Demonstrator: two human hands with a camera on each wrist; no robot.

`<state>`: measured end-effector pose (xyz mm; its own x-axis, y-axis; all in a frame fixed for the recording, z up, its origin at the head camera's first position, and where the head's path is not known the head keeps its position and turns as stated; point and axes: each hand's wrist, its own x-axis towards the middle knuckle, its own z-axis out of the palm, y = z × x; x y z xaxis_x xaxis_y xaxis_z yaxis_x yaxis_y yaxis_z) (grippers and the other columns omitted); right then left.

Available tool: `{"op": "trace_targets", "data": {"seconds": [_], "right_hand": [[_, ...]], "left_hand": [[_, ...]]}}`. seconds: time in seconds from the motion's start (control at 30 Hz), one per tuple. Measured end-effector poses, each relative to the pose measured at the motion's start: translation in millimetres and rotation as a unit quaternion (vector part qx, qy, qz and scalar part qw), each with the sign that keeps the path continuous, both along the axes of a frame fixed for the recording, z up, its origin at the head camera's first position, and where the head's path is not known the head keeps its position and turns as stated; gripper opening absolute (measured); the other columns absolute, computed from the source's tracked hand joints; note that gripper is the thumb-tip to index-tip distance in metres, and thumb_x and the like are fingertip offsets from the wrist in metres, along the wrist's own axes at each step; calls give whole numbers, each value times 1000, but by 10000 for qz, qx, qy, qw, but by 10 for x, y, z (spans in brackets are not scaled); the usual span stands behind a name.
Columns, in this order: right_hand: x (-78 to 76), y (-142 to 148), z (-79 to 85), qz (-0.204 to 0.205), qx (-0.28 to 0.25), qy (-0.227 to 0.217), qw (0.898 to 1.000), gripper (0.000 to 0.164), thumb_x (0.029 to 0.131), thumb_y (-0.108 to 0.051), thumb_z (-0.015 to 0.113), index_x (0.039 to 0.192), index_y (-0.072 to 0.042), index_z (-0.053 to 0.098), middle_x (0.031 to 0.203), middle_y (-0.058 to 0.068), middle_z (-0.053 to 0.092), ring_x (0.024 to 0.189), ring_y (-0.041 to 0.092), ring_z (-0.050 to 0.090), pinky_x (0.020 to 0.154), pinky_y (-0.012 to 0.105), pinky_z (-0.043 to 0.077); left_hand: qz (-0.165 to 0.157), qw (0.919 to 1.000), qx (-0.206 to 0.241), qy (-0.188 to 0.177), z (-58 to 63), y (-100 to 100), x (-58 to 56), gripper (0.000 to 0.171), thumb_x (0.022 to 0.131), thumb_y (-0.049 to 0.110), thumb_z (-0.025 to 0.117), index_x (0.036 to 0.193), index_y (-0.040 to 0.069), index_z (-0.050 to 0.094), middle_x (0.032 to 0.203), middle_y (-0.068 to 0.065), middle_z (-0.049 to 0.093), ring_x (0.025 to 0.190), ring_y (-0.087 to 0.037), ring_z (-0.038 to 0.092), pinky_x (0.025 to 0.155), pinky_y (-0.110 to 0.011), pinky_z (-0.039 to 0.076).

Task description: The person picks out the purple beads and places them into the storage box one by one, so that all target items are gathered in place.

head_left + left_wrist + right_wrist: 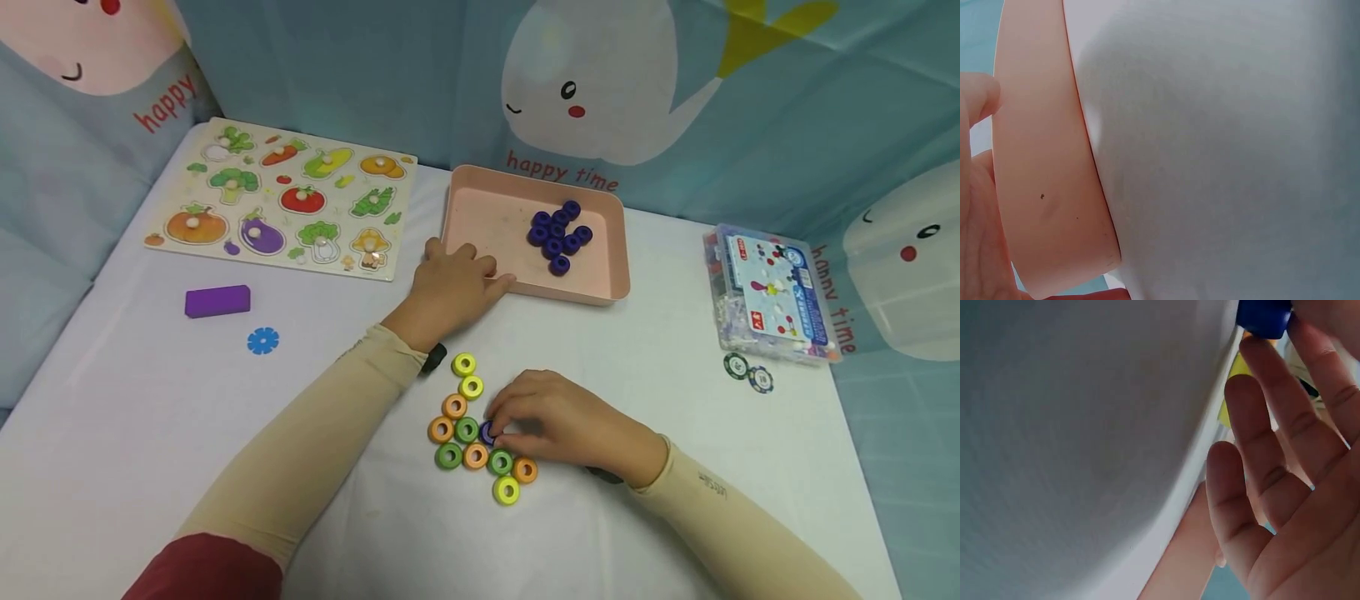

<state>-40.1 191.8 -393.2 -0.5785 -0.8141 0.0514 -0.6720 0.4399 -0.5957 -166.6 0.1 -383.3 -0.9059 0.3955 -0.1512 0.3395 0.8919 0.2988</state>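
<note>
My right hand (551, 421) pinches a dark blue ring bead (487, 432) between thumb and fingertip at the right side of a cluster of ring beads. That blue bead (1264, 317) shows at the top of the right wrist view, the other fingers extended below it. Beside it lie green beads (467, 430), orange beads (476, 456) and yellow beads (506, 491), holes upward. My left hand (453, 287) rests with spread fingers over the near left corner of a pink tray (525, 185). In the left wrist view, fingertips touch the tray's wall (1054, 156).
Several dark blue beads (557, 232) sit inside the tray. A vegetable puzzle board (281, 200), purple block (217, 301) and blue flower-shaped piece (263, 341) lie left. At right are a clear plastic box (772, 292) and two chips (760, 379). A printed curtain (420, 75) borders the table.
</note>
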Motion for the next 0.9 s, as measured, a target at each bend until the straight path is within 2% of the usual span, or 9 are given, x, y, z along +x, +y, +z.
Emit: {"op": "trace_targets", "data": {"seconds": [0.17,0.27,0.37,0.43,0.53,0.67,0.77,0.9], "right_hand": [[-26,-19,20,58,220,98,9997,10,90,-30,77,98,-25,73,111,-16,69,109,2,61,98,30,48],[-72,-11,77,-97,293,213,9993,9,90,-29,76,98,-25,73,109,-16,70,106,1,61,96,30,48],[-184,51,201,-564,187,409,9974,11,88,-26,77,98,-23,73,106,-15,71,103,3,63,94,32,49],[-310,131,299,-1092,5,493,9928,13,87,-24,78,99,-21,73,105,-12,72,100,6,63,91,36,51],[-557,270,414,-2109,-165,452,9763,14,87,-23,79,100,-18,74,104,-7,73,98,13,64,89,42,52],[-905,425,425,-3309,106,178,9434,17,91,-31,75,103,-19,75,108,-2,73,102,19,62,85,45,50],[-1077,500,364,-3815,505,-140,9229,22,92,-38,72,103,-19,75,109,0,72,101,22,60,79,42,48],[-1157,551,289,-4194,886,-455,9023,26,91,-43,71,101,-20,75,103,2,73,92,22,61,73,38,47]], "left_hand": [[-4,10000,-7,40,15,-10,1,57,103,61,33,127,19,63,125,-9,59,119,-46,46,102,-55,32],[-22,10000,-8,70,24,-12,-5,56,103,61,33,127,20,63,126,-8,59,119,-45,47,103,-55,30],[-21,10000,-20,62,24,-12,-15,57,103,62,32,127,21,63,126,-8,59,120,-45,46,103,-55,31],[-16,10000,-35,66,16,-13,-25,58,102,63,32,128,21,63,127,-7,59,121,-46,45,102,-55,33],[-41,10000,-45,78,9,-18,-33,59,102,63,32,128,21,63,127,-7,60,121,-43,46,104,-55,32],[-48,9999,-77,81,-5,-24,-32,58,103,62,32,130,21,63,127,-7,60,120,-39,50,105,-55,28],[-63,9999,-89,27,-18,-21,-24,58,103,62,32,131,21,62,128,-7,59,121,-39,49,106,-55,29],[-148,9998,-149,26,-6,-14,-15,59,103,62,31,132,21,61,129,-8,59,122,-43,47,107,-56,27]]}}
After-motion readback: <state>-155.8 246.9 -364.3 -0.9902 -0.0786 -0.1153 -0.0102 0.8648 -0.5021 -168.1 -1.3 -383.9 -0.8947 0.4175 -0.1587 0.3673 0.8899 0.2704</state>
